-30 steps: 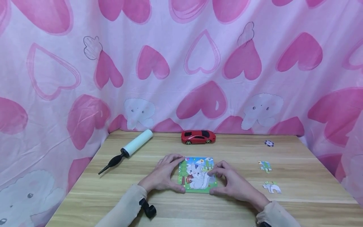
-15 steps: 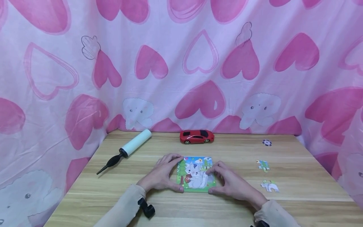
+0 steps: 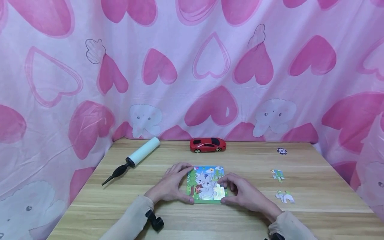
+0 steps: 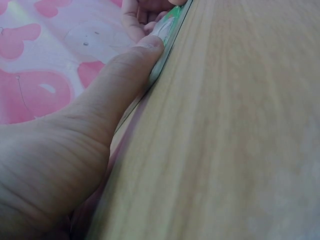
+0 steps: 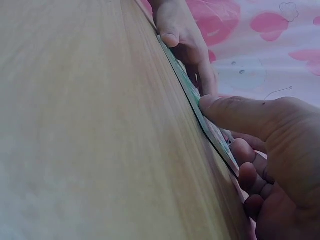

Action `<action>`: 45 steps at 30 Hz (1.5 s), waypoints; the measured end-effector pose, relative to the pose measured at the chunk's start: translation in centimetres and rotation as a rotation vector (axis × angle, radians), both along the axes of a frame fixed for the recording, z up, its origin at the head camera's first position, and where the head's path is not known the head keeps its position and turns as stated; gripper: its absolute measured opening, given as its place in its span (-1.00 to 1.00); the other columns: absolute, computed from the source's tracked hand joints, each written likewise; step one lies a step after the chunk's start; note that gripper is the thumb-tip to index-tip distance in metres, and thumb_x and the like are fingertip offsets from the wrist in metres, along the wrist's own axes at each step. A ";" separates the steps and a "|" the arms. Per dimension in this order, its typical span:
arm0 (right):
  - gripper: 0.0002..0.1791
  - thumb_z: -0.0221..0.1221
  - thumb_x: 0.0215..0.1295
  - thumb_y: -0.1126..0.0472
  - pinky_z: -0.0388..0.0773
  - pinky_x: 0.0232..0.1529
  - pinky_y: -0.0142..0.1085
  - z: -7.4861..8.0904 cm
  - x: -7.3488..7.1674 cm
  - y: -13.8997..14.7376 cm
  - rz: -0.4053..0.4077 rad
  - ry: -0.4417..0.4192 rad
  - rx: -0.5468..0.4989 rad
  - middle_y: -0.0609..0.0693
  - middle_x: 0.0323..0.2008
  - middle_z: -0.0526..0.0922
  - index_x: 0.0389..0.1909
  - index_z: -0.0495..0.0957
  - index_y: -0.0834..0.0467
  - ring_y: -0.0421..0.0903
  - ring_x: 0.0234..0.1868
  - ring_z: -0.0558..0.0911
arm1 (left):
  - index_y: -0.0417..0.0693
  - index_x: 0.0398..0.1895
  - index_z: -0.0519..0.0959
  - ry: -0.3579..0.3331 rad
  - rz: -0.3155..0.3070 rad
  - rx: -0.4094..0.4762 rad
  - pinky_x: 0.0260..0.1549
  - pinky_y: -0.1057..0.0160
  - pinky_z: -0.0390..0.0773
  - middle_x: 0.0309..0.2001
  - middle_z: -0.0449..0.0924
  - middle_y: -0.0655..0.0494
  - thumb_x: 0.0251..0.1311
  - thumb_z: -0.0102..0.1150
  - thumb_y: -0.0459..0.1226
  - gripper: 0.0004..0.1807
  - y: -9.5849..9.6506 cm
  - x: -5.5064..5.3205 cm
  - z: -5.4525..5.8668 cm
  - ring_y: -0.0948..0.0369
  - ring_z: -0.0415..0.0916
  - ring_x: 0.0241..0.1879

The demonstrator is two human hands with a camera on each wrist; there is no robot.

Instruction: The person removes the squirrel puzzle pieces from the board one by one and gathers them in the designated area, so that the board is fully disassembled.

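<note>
left hand (image 3: 169, 186) grips the square puzzle (image 3: 205, 183) at its left side, right hand (image 3: 246, 194) at its right side; two loose pieces (image 3: 278, 175) lie right of the right hand.

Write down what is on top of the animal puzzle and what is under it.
The right hand reaches over the right side of the animal puzzle, hiding part of it. The wood-grain table shows around it, but whatever is directly underneath is covered and cannot be seen.

Pink heart-print cloth (image 3: 183, 85) sweeping across the back, soft folds tumbling to the far edge of a wood-grain tabletop (image 3: 216, 225)
</note>
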State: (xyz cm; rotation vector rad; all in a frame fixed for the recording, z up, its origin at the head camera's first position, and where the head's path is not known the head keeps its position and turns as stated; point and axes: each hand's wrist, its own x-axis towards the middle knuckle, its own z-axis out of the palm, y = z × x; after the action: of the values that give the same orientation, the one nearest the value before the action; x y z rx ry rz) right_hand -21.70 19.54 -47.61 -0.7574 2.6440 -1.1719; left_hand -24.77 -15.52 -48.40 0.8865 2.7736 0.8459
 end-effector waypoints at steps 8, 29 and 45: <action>-0.39 0.64 0.27 -0.05 0.50 -0.18 -0.35 0.2 -0.1 0.0 0.002 -0.021 0.005 -0.14 -0.05 0.58 0.32 0.69 -0.16 -0.12 -0.08 0.50 | 0.14 0.78 0.28 0.001 0.006 0.003 0.68 -0.26 0.10 0.70 0.19 0.17 -0.11 0.66 0.46 0.39 0.0 0.0 0.3 0.03 0.08 0.69; -0.37 0.64 0.26 -0.01 0.55 -0.17 -0.35 0.5 -0.2 0.2 -0.034 -0.038 -0.068 -0.08 -0.08 0.60 0.33 0.70 -0.12 -0.08 -0.09 0.53 | 0.17 0.79 0.26 -0.012 0.013 0.004 0.68 -0.27 0.11 0.70 0.18 0.17 -0.09 0.65 0.45 0.38 0.1 -0.1 0.3 0.03 0.07 0.69; -0.38 0.63 0.29 0.08 0.52 -0.20 -0.33 3.5 -0.9 2.7 -0.130 0.056 -0.070 -0.06 -0.08 0.56 0.37 0.70 -0.15 -0.01 -0.09 0.51 | 0.13 0.78 0.27 0.003 0.007 0.007 0.68 -0.26 0.10 0.70 0.18 0.16 -0.12 0.66 0.46 0.40 0.1 0.0 0.0 0.04 0.07 0.69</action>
State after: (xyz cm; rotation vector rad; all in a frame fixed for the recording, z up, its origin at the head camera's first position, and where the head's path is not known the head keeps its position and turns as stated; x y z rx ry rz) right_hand -22.60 22.27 -44.15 -0.6474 2.7478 -1.2997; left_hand -24.75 -15.42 -48.40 0.8801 2.7798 0.8567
